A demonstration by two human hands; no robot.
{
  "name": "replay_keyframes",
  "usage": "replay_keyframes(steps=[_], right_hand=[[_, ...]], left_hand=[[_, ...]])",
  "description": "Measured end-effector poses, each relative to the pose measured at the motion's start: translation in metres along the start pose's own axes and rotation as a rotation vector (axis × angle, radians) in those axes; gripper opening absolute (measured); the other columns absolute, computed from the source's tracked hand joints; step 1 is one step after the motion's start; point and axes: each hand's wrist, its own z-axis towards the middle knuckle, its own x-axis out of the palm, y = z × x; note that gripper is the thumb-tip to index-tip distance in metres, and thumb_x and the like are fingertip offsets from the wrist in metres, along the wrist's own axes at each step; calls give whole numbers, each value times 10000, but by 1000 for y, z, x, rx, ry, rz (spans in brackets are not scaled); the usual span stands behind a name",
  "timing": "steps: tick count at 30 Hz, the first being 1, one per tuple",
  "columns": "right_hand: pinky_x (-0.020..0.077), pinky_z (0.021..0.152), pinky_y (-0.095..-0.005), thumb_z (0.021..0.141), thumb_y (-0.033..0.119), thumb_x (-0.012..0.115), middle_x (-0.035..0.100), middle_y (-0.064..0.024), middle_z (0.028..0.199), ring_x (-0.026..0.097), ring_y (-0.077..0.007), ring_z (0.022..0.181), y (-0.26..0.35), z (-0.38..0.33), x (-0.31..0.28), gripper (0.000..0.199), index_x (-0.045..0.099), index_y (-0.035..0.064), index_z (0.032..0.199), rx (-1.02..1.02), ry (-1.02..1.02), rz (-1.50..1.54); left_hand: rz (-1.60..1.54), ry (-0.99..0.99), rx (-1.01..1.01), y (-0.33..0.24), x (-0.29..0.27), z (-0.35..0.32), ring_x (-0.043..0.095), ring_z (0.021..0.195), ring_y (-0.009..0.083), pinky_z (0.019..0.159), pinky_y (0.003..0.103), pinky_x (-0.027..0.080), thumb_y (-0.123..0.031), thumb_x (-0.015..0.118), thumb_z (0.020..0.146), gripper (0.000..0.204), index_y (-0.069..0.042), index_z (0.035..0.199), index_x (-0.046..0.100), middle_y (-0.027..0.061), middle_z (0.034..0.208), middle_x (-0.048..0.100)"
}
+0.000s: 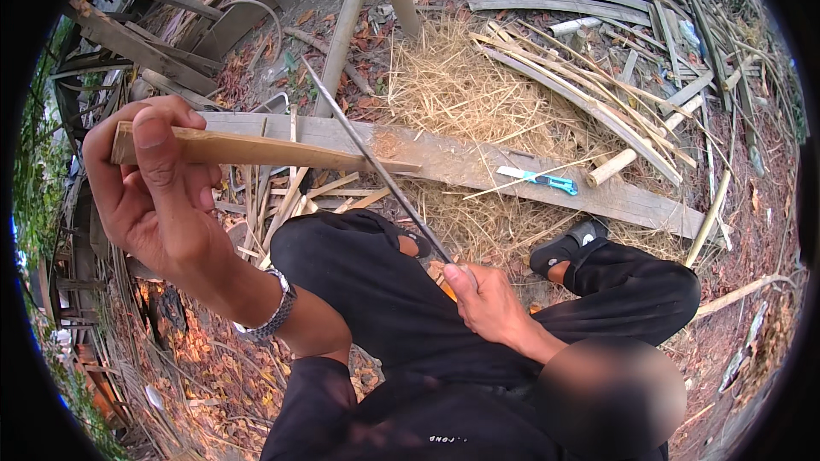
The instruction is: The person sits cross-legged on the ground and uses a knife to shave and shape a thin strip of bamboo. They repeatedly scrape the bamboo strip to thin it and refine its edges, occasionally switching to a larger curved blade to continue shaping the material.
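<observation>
Left hand (149, 196) is gripping a bamboo slat (256, 150) at its butt. Right hand (487, 299) is clenching a long blade (376, 166), its edge crossing the slat beyond the fingers. Tip already tapered; shaving seemingly unfinished.

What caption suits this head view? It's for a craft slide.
Left hand holds a bamboo slat while the right hand draws a long knife across it, above a plank.

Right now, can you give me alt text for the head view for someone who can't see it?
A seated person's left hand holds a bamboo strip while the right hand grips a long knife, its blade against the strip. Ahead lie a plank, a small blue cutter, straw and split bamboo.
</observation>
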Motion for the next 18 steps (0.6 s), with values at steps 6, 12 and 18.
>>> replay_keyframes(steps=[6, 12, 18], right_hand=[[459, 604, -451, 942, 558, 435, 552, -202, 570, 619, -339, 601, -123, 68, -17, 652, 604, -34, 725, 268, -150, -314], [485, 636, -469, 912, 565, 489, 601, -241, 630, 637, -389, 636, -103, 86, -32, 629, 665, -32, 824, 55, -334, -326], [532, 673, -451, 856, 585, 573, 667, -209, 708, 677, -358, 693, -46, 165, -131, 612, 697, -7, 954, -33, -438, -685]], left_hand=[[-82, 64, 43, -11, 30, -5, 323, 468, 20, 452, 167, 299, -186, 538, 979, 193, 4, 947, 549, 154, 865, 608], [-69, 54, -7, 1, 15, -1, 348, 490, 23, 463, 170, 317, -182, 537, 981, 179, -5, 999, 553, 129, 883, 616], [-90, 72, -26, 1, 6, 3, 342, 486, 19, 473, 171, 313, -188, 529, 987, 186, -6, 1008, 556, 128, 900, 623]])
